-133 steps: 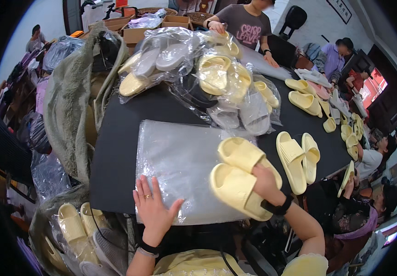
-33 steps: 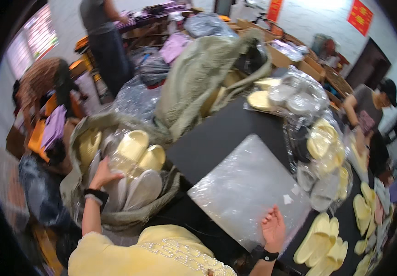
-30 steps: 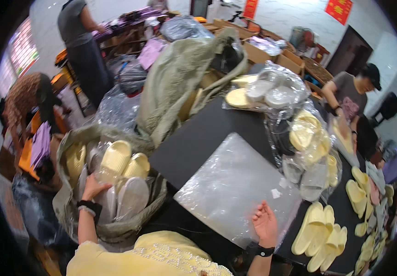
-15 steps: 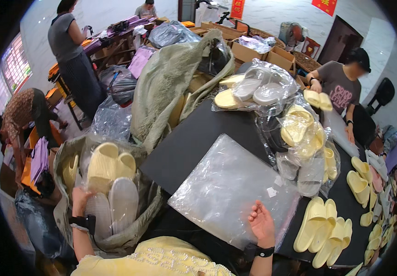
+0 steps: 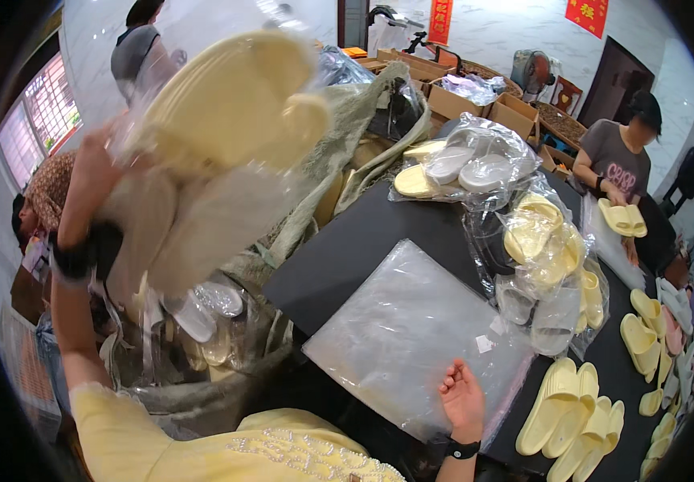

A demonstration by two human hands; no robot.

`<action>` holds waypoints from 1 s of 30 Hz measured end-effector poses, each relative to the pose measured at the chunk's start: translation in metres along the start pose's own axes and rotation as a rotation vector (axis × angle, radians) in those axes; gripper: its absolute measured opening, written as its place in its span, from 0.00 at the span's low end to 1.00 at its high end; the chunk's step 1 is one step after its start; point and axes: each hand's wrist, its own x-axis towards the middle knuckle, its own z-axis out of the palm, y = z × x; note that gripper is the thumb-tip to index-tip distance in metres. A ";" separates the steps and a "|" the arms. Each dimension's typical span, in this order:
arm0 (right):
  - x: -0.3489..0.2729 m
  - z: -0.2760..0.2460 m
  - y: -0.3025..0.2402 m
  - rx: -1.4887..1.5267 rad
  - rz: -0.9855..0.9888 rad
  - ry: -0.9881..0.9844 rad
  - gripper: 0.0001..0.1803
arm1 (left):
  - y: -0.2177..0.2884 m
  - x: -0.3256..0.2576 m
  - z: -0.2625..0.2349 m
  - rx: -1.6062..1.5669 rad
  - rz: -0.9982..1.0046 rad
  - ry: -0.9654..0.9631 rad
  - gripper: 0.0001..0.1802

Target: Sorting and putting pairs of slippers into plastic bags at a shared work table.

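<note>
My left hand (image 5: 94, 173) is raised high at the left, gripping the edge of a clear plastic bag of slippers (image 5: 226, 104). The bag is blurred by motion; yellow uppers and pale soles show through it. Beneath it gapes a woven sack (image 5: 275, 341) with more bagged slippers (image 5: 194, 317) inside. My right hand (image 5: 461, 395) lies palm up at the near edge of a stack of clear plastic bags (image 5: 411, 337). Its fingers are loosely curled and hold nothing. Two pairs of yellow slippers (image 5: 556, 406) stand to its right on the black table (image 5: 355, 225).
Bagged slippers (image 5: 540, 241) are heaped along the table's far right side. Across from me a person (image 5: 616, 161) holds a yellow pair (image 5: 622, 217). Another large sack (image 5: 347, 136) stands beyond the table's left edge. Cardboard boxes (image 5: 459, 104) and a fan (image 5: 532, 71) are behind.
My left hand has lifted the bagged slippers up out of the sack, uncovering others below. My right hand stays near the bag stack, its fingers more curled. The person opposite has lowered the yellow pair.
</note>
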 end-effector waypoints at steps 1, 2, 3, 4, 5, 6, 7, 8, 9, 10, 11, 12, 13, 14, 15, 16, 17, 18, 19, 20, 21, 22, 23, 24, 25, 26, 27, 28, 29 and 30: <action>-0.004 -0.004 -0.004 -0.003 -0.019 0.029 0.15 | 0.029 0.027 0.020 -0.058 0.020 -0.016 0.30; 0.004 0.007 0.004 0.023 0.019 -0.038 0.15 | 0.055 0.042 -0.021 0.002 0.010 0.004 0.37; 0.001 0.005 0.001 0.016 0.006 -0.012 0.14 | 0.057 0.074 0.015 0.102 0.158 0.114 0.36; 0.000 0.005 -0.001 0.024 0.017 -0.019 0.14 | 0.079 0.098 0.029 0.164 0.171 0.171 0.36; -0.001 0.004 -0.002 0.028 -0.010 -0.013 0.14 | 0.106 0.117 0.041 0.090 0.177 0.210 0.37; -0.004 -0.008 -0.007 0.038 -0.023 0.040 0.14 | 0.147 0.135 0.081 0.075 0.276 0.221 0.33; -0.001 -0.002 -0.004 0.054 0.021 -0.016 0.14 | 0.155 0.148 0.073 0.068 0.408 0.352 0.29; 0.003 0.001 -0.001 0.050 0.012 -0.038 0.14 | 0.159 0.160 0.091 0.034 0.540 0.468 0.25; 0.005 -0.004 0.000 0.052 0.021 -0.052 0.14 | 0.187 0.159 0.109 -0.090 0.504 0.415 0.21; 0.005 -0.009 -0.001 0.054 0.028 -0.061 0.14 | 0.214 0.158 0.132 -0.217 0.469 0.357 0.18; 0.006 -0.006 0.001 0.047 0.021 -0.080 0.14 | 0.214 0.169 0.185 -0.684 0.512 0.405 0.16; 0.003 -0.012 -0.003 0.056 0.010 -0.053 0.14 | 0.259 0.143 0.201 -0.346 0.565 0.498 0.14; 0.004 -0.009 -0.001 0.057 0.023 -0.062 0.14 | 0.277 0.133 0.242 -0.342 0.458 0.685 0.13; 0.001 -0.009 0.000 0.055 0.003 -0.058 0.14 | 0.290 0.114 0.279 -0.370 0.553 0.589 0.17; 0.002 -0.007 0.001 0.051 0.005 -0.052 0.14 | 0.304 0.090 0.317 -0.468 0.496 0.405 0.16; 0.002 -0.007 0.001 0.046 0.000 -0.037 0.14 | 0.318 0.065 0.345 -0.515 0.549 0.215 0.17; 0.002 -0.010 0.000 0.037 -0.021 -0.028 0.14 | 0.337 0.037 0.361 -0.497 0.527 0.037 0.22; 0.007 -0.005 0.004 0.034 0.017 -0.057 0.14 | 0.329 0.020 0.401 -0.559 0.552 0.230 0.29; 0.008 -0.012 0.004 0.042 0.032 -0.046 0.15 | 0.341 0.000 0.410 -0.609 0.499 0.117 0.37; 0.007 -0.012 0.006 0.040 0.035 -0.073 0.15 | 0.342 -0.009 0.410 -0.616 0.487 0.131 0.39; 0.007 -0.012 0.005 0.032 0.029 -0.066 0.15 | 0.343 -0.014 0.411 -0.621 0.473 0.144 0.41; 0.007 -0.011 0.003 0.025 0.021 -0.045 0.15 | 0.344 -0.011 0.413 -0.631 0.469 0.144 0.41; 0.005 -0.007 0.004 0.021 0.027 -0.030 0.14 | 0.337 -0.007 0.414 -0.636 0.453 0.034 0.42; 0.005 -0.006 0.004 0.017 0.036 -0.029 0.14 | 0.330 -0.002 0.416 -0.641 0.437 -0.076 0.44; 0.004 -0.007 0.002 -0.005 0.021 -0.043 0.15 | 0.327 0.003 0.417 -0.636 0.429 -0.080 0.44; 0.004 -0.006 0.002 -0.023 0.005 -0.059 0.15 | 0.326 0.010 0.419 -0.552 0.431 -0.083 0.46; 0.006 -0.005 0.002 -0.022 0.021 -0.053 0.15 | 0.323 0.016 0.414 -0.470 0.430 -0.097 0.48; 0.008 -0.004 0.001 -0.034 0.015 -0.032 0.15 | 0.321 0.021 0.408 -0.520 0.378 -0.194 0.53; 0.009 -0.001 0.001 -0.049 0.014 -0.026 0.15 | 0.313 0.031 0.412 -0.465 0.317 -0.242 0.56; 0.007 -0.010 -0.002 -0.034 0.005 -0.016 0.15 | 0.326 0.033 0.394 -0.526 0.231 -0.330 0.57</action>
